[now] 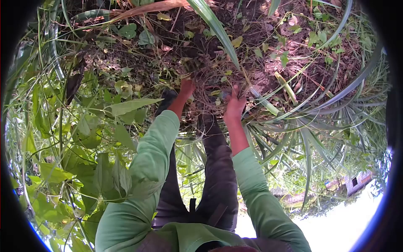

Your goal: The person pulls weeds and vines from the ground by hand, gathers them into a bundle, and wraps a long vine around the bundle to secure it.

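My left hand (187, 87) reaches down into a tangle of dry stems (208, 90) close to the ground. Its fingers are mostly lost among dark litter and stems, so its grip is unclear. To the right, my right hand (236, 105) is closed at the other side of the same tangle, thumb pointing up. Thin dry stems run from it toward the left hand. A long green blade-like leaf (219, 31) hangs down from above, its tip near the right hand.
Leaf litter and soil (252, 29) lie beyond my hands. A cut green stalk (286, 88) rests to the right, beside long strap-shaped leaves (306, 138). Broad-leaved vines (90, 168) crowd the left. My dark trouser legs (218, 168) stand between my arms.
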### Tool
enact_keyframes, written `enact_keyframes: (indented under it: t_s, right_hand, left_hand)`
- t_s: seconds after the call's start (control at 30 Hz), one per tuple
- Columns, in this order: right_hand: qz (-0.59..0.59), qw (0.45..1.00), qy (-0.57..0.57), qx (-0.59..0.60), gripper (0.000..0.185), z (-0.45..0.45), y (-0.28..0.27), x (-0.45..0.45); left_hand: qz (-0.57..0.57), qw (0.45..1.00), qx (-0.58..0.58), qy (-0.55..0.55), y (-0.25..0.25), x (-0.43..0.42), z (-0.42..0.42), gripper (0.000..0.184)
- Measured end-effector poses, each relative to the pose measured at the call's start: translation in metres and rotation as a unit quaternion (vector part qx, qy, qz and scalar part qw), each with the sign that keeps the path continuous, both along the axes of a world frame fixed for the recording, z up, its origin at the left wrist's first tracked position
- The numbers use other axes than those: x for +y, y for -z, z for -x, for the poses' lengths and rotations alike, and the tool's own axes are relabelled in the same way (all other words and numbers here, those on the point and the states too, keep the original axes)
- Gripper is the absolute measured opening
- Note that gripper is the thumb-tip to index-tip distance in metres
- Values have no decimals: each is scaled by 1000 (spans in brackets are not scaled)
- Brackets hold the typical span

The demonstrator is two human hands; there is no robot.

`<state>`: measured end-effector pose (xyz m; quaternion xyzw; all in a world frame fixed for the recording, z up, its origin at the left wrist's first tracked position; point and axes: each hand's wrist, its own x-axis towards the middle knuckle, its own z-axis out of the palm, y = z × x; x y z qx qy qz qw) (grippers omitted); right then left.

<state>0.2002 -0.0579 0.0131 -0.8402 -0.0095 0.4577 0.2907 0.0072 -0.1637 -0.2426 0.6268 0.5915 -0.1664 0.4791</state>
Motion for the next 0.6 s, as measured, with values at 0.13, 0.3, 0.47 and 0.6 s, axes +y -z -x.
enact_keyframes:
  t_s: [0.13,0.3,0.47,0.6]
  right_hand:
    - [-14,1000,13,13,52,2,-2,-2]
    - [21,996,23,80,60,-5,-15,-1]
    - [55,996,17,61,57,-3,-19,-1]
    - [55,995,14,80,52,-7,-18,-3]
  left_hand:
    - [-23,927,-171,-333,91,-61,1,19]
    - [152,678,-375,-614,-7,-26,2,13]
    - [177,543,-328,-753,-45,1,-11,8]
    - [163,561,-281,-762,-41,-8,-10,6]
